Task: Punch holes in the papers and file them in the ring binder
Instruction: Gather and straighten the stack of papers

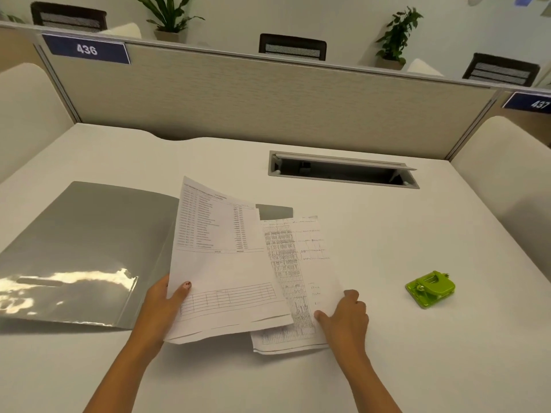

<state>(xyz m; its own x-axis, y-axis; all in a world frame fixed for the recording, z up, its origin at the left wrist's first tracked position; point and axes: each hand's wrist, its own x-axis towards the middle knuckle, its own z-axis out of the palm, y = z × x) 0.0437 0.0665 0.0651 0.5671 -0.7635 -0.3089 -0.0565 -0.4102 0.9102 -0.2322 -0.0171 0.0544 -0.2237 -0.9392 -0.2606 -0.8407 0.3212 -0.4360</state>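
A grey binder [86, 248] lies open on the white desk, its right flap mostly hidden under papers. My left hand [162, 305] grips the left edge of a printed sheet [226, 281], thumb on top, and holds it lifted and tilted. Beneath it lie more printed sheets [301, 275] flat on the desk. My right hand [346, 317] rests on the lower right edge of those sheets, with the fingers curled at the paper's edge. A small green hole punch [430, 289] sits on the desk to the right, well apart from both hands.
A recessed cable tray [343, 169] with its lid raised sits in the desk behind the papers. A beige partition [253, 96] closes the far edge, with curved white side panels [507, 180] left and right. Chairs and potted plants stand beyond it.
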